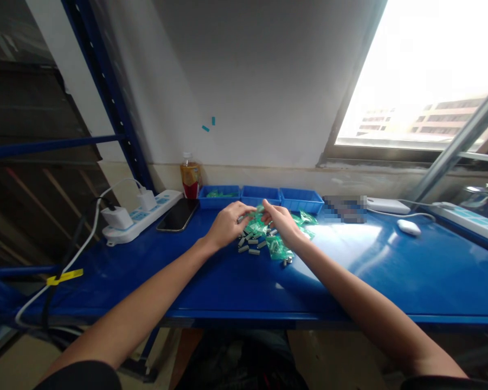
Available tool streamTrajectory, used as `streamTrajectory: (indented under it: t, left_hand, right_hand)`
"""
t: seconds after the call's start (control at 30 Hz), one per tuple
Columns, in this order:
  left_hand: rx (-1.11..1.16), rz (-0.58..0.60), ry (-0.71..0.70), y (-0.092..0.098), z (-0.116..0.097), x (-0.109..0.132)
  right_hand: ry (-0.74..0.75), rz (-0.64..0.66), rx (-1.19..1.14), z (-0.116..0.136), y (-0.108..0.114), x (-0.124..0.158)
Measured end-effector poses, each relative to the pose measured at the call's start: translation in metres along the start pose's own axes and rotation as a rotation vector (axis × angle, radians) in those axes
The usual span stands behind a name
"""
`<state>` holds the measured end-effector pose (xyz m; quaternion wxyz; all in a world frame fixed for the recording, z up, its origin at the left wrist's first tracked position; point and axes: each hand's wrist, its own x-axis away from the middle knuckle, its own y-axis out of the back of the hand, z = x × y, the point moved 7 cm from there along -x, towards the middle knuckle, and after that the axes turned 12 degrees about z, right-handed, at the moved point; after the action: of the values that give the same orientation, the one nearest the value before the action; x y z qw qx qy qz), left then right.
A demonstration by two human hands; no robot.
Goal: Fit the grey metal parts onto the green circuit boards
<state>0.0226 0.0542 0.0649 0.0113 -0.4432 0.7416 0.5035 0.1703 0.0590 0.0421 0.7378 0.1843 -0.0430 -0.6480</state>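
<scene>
Over the middle of the blue table, my left hand [229, 222] and my right hand [283, 221] come close together with a small green plastic bag [261, 209] between their fingertips. My right thumb and fingers pinch the bag. The curled fingers of my left hand meet its other edge; a bit of metal shows under them. Beneath the hands lies a loose pile of short silvery metal cylinders [254, 252] and more green plastic bags [278, 248], some with parts inside. Two small round metal pieces [287, 261] sit at the pile's near edge.
Three blue bins [301, 208] line the wall; the left one contains green bags. Left of them stand a drink bottle [190, 179], a black phone [178, 215] and a power strip [142, 219] with plugs. To the right lie a white case [409, 227] and another power strip [475, 222].
</scene>
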Motion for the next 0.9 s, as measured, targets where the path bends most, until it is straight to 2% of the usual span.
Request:
streamTrajectory:
  t: [0.07, 0.17, 0.27, 0.33, 0.43, 0.53, 0.63, 0.73, 0.9]
  left_hand:
    - [-0.093, 0.046, -0.071, -0.005, -0.009, 0.001]
    - [-0.012, 0.076, -0.021, -0.009, -0.005, 0.0]
    - [0.332, 0.077, 0.213, -0.012, 0.018, -0.002]
    - [0.609, 0.074, 0.397, -0.017, 0.036, 0.001]
    - [0.845, 0.038, 0.521, -0.02, 0.05, 0.004]
    - [0.834, -0.057, 0.467, -0.014, 0.051, 0.003]
    - [0.724, -0.128, 0.371, -0.008, 0.044, 0.002]
    - [0.641, -0.105, 0.309, -0.011, 0.034, 0.001]
    - [0.616, -0.043, 0.257, -0.018, 0.025, 0.0]
  right_hand:
    - [-0.03, -0.005, -0.079, -0.004, 0.001, -0.001]
    - [0.075, -0.059, 0.077, 0.003, 0.005, 0.0]
    - [0.325, -0.124, 0.425, 0.02, 0.002, 0.008]
    - [0.458, -0.094, 0.602, 0.027, -0.008, 0.013]
    - [0.527, -0.003, 0.693, 0.029, -0.022, 0.017]
    - [0.517, 0.005, 0.623, 0.031, -0.023, 0.017]
    - [0.44, -0.051, 0.503, 0.028, -0.015, 0.013]
    - [0.39, -0.108, 0.454, 0.023, -0.01, 0.01]
    - [0.419, -0.158, 0.509, 0.021, -0.009, 0.011]
